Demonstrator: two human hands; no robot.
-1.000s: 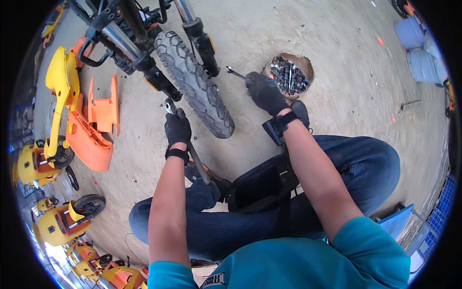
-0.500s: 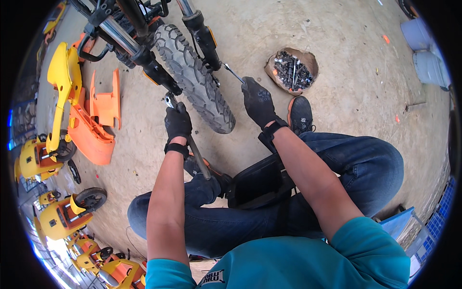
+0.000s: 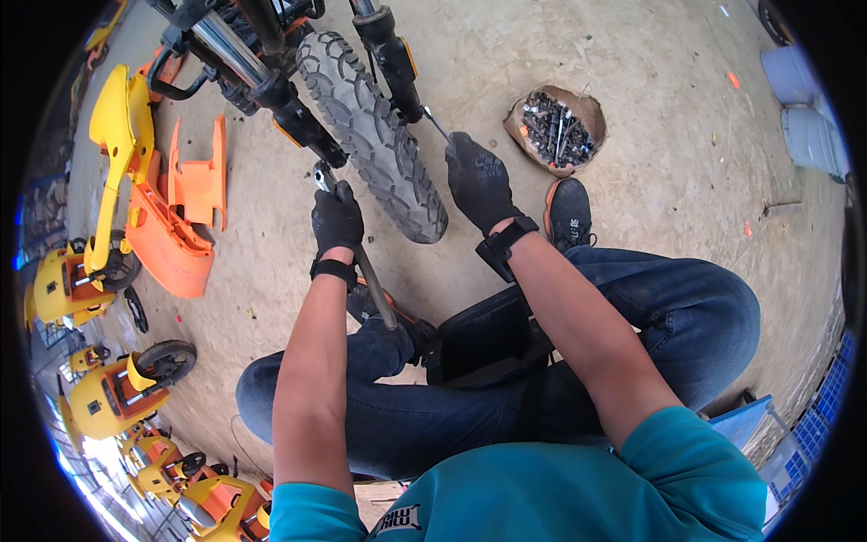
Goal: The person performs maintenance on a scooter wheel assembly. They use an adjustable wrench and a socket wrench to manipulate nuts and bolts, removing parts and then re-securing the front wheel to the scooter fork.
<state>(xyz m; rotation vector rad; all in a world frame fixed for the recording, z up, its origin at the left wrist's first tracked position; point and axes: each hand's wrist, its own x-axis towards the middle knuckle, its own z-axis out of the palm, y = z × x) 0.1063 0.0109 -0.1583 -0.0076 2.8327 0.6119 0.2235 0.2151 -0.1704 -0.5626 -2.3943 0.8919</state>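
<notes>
In black gloves, both hands work at the front wheel (image 3: 384,154) of a motorbike, a knobbly black tyre between two fork legs. My left hand (image 3: 337,217) is closed round a ratchet wrench (image 3: 374,285); its long grey handle slants down toward my leg, and its head is close to the lower end of the left fork leg (image 3: 302,126). My right hand (image 3: 479,181) grips a slim metal wrench (image 3: 438,126). That wrench's far end meets the foot of the right fork leg (image 3: 395,72); whether it sits on a fastener is too small to tell.
An open sack of bolts and small metal parts (image 3: 558,131) stands on the concrete floor at the right. Orange and yellow body panels (image 3: 172,244) lie at the left, with several yellow bikes (image 3: 117,397) behind. Pale buckets (image 3: 811,135) stand far right. A black tray-like object (image 3: 483,343) is between my legs.
The ratchet wrench's handle has swung slightly upward with my left hand. My right hand has shifted a little up and left, bringing its wrench against the right fork foot.
</notes>
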